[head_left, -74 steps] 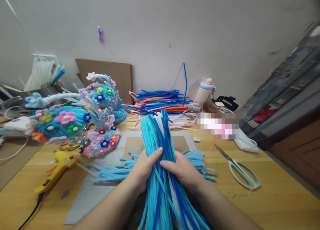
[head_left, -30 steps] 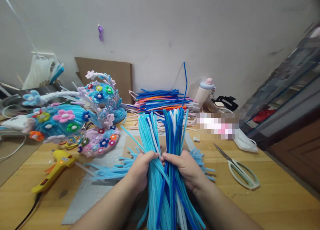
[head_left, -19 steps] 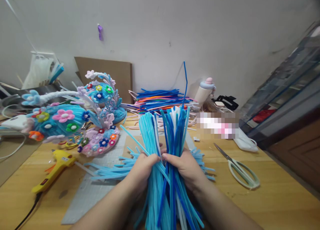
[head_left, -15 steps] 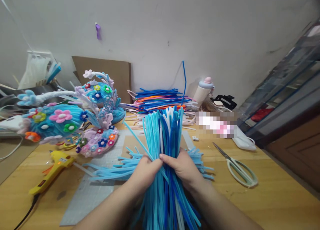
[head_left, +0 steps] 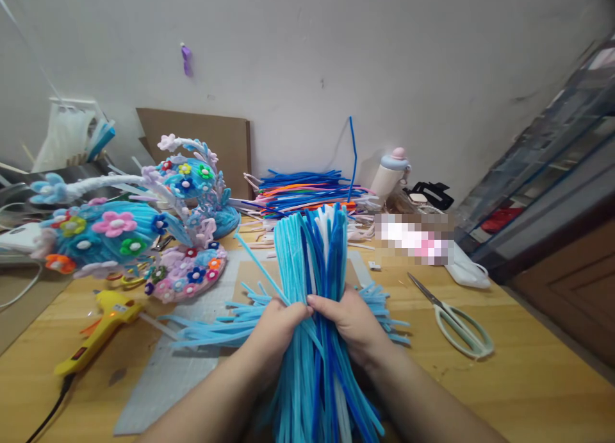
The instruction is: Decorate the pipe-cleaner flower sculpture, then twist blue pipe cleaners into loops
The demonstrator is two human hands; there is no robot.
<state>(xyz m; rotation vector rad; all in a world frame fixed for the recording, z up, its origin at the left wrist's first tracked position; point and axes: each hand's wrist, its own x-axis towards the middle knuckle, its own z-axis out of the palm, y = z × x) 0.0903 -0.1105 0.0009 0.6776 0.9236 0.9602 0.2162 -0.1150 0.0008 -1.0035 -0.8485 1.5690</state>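
The left hand (head_left: 276,324) and the right hand (head_left: 358,324) are both closed around one big bunch (head_left: 291,257) of fuzzy sticks. The bunch is near, in the middle of the scene. The thumbs (head_left: 327,305) press on its front, with their tips side by side. The other fingers are mostly hidden, so I cannot tell just how they sit. The left part of the bunch is light blue. The right part mixes dark blue, white and light blue. The tops stand up, and the low ends spread out. One light blue stick (head_left: 257,263) pokes out to the left.

Behind the hands, more light blue sticks (head_left: 211,331) lie across a gray mat (head_left: 158,382) on the table (head_left: 509,398). On the right are scissors (head_left: 454,324). On the left is a yellow glue gun (head_left: 98,331), and past it are fuzzy crafts (head_left: 115,231) with bright flowers. Far back, a pile (head_left: 302,190) of blue, orange and pink sticks lies by the wall (head_left: 269,45). A bottle (head_left: 388,180) leans to the right of it.
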